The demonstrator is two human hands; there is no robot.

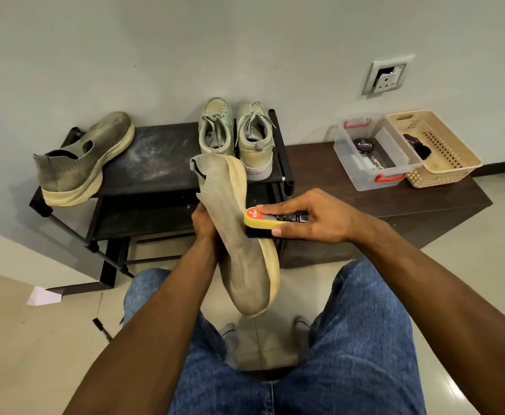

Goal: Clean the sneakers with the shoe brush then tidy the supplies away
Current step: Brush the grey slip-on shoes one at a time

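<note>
Sneaker [239, 244] cleaning is under way and, by judgement, well short of complete. One grey knit sneaker with a tan sole is held in the air in front of the shoe rack [155, 175], toe pointing down toward the person's knees and heel up. The left hand [204, 224] is closed around its far side at mid-length. The right hand [308, 218] is closed on the shoe brush [270, 220], fingers along the top and thumb underneath, with the bristles against the upper near the sole edge.

The knit looks dull and faintly soiled; the sole edge is yellowed.

On the rack, the matching sneaker [83, 163] lies at the left end and looks noticeably dusty. A laced pair [236, 136] stands at the right end, also grubby; whether it is part of the job cannot be told.

Right of the rack, on a low dark cabinet [425, 205], sit a clear box [371, 154] holding a polish tin [362, 146] and a beige basket [437, 151]. Tidying is not yet begun.
</note>
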